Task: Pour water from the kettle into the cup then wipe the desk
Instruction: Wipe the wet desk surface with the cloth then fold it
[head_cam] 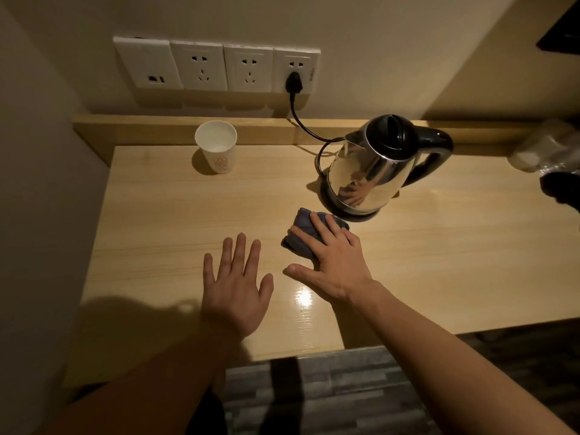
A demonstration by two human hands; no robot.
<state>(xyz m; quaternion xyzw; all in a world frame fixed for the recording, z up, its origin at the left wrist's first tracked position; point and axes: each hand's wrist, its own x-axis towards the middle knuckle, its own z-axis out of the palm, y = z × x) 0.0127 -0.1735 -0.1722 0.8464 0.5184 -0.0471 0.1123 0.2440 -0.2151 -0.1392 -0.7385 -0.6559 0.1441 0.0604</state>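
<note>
A steel kettle (373, 174) with a black lid and handle stands on its base at the back right of the wooden desk (157, 215). A white paper cup (217, 150) stands upright at the back left, with water in it. A folded dark blue cloth (303, 230) lies on the desk just in front of the kettle. My right hand (332, 262) lies flat on the cloth, fingers spread over it, pressing it down. My left hand (235, 287) rests flat on the desk to the left of the cloth, fingers apart, holding nothing.
The kettle's black cord (301, 120) runs to a plug in the rightmost wall socket (295, 70) above the desk's raised back ledge. Clear plastic-wrapped items (546, 146) and a dark object (561, 186) sit at the far right. A wall bounds the desk on the left.
</note>
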